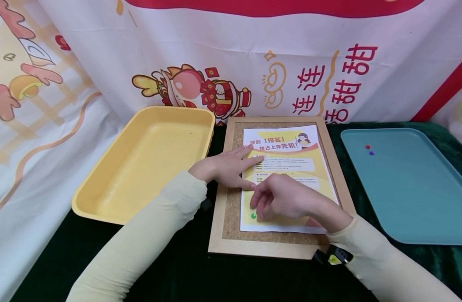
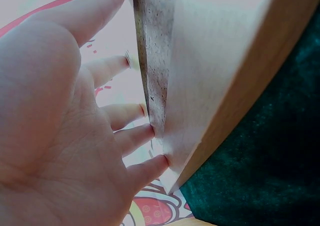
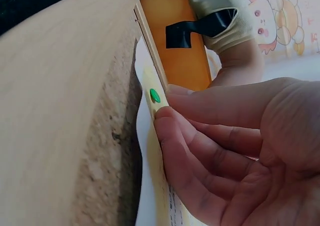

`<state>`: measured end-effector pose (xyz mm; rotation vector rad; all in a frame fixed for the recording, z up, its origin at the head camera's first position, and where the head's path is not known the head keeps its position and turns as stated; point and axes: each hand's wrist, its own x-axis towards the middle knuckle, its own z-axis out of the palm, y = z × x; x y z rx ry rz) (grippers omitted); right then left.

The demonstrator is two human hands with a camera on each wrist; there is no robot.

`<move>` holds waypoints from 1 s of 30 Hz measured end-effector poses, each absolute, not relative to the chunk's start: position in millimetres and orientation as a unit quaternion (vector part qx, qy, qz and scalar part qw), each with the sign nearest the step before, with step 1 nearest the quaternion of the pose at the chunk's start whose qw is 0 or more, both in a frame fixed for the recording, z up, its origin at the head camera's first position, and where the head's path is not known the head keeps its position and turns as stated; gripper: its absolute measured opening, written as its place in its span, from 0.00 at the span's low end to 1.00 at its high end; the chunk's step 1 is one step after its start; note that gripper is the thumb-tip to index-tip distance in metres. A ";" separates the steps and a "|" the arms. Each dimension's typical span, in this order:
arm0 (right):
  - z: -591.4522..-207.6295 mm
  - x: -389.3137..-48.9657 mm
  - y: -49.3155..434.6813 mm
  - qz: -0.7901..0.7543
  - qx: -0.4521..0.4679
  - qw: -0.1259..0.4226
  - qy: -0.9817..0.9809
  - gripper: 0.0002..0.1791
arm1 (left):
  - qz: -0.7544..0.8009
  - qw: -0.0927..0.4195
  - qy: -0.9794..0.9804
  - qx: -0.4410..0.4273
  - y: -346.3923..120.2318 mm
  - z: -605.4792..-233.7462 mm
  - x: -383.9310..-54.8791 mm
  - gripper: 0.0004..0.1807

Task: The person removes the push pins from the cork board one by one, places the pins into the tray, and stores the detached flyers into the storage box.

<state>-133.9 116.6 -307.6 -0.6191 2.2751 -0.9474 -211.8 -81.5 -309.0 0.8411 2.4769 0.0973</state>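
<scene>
While spreading the left hand (image 1: 231,170) over the left side of the printed poster (image 1: 306,167), setting its fingers well apart and resting the thumb beside the lower text panel, positioning the right hand (image 1: 283,199) over the lower part of the same sheet. Curling the right fingers inward and holding the thumb and index tips close to each other, just beside a green pin (image 1: 253,216); being unable to tell whether touching its head. Finding that pin near the poster's lower left corner, showing its round head clearly in the right wrist view. Locating the poster upon a cork board (image 1: 231,214), inside a wooden frame (image 1: 253,246), and noting a slightly wavy paper edge near the pin. Recording a yellow tray (image 1: 151,147) to the left of the frame and a blue tray (image 1: 416,188) to the right, the latter bearing a red pin (image 1: 368,147) and a purple pin (image 1: 371,153) close together towards its far left corner. Observing dark green cloth (image 1: 200,277) beneath, and a white printed hanging (image 1: 231,42) behind.
</scene>
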 end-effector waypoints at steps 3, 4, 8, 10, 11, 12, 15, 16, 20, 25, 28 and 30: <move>-308.8 -132.8 115.2 -0.352 -0.233 0.297 0.857 0.07 | 0.035 0.259 0.914 0.310 -81.3 -308.7 -211.6 0.50; -309.4 -132.3 114.6 -0.350 -0.234 0.296 0.858 0.06 | 0.035 0.259 0.914 0.310 -81.3 -308.6 -211.6 0.50; -312.1 -130.7 112.6 -0.343 -0.235 0.289 0.862 0.06 | 0.037 0.261 0.914 0.309 -81.6 -308.8 -211.3 0.50; -313.4 -129.9 111.5 -0.338 -0.237 0.281 0.866 0.06 | 0.035 0.259 0.914 0.310 -81.6 -309.1 -211.4 0.50; -313.9 -129.6 110.9 -0.336 -0.237 0.278 0.868 0.06 | 0.034 0.258 0.914 0.310 -81.5 -309.3 -211.4 0.50; -314.4 -129.3 110.4 -0.333 -0.239 0.274 0.870 0.07 | 0.034 0.257 0.915 0.310 -81.6 -309.2 -211.4 0.50; -315.3 -128.5 109.1 -0.327 -0.238 0.268 0.874 0.07 | 0.035 0.257 0.915 0.310 -81.5 -309.2 -211.3 0.50; -315.5 -128.4 108.9 -0.326 -0.238 0.268 0.875 0.07 | 0.036 0.257 0.915 0.309 -81.5 -309.1 -211.2 0.50; -315.4 -127.9 108.3 -0.325 -0.236 0.270 0.875 0.08 | 0.037 0.259 0.915 0.308 -81.3 -308.6 -210.6 0.50; -315.9 -127.5 107.6 -0.321 -0.235 0.271 0.877 0.08 | 0.035 0.259 0.914 0.309 -80.8 -307.5 -210.2 0.50; -316.4 -127.4 107.0 -0.317 -0.237 0.271 0.878 0.09 | 0.035 0.260 0.914 0.309 -80.6 -306.9 -210.0 0.50; -316.7 -127.5 106.8 -0.315 -0.239 0.271 0.878 0.09 | 0.035 0.260 0.914 0.309 -80.6 -306.6 -209.8 0.50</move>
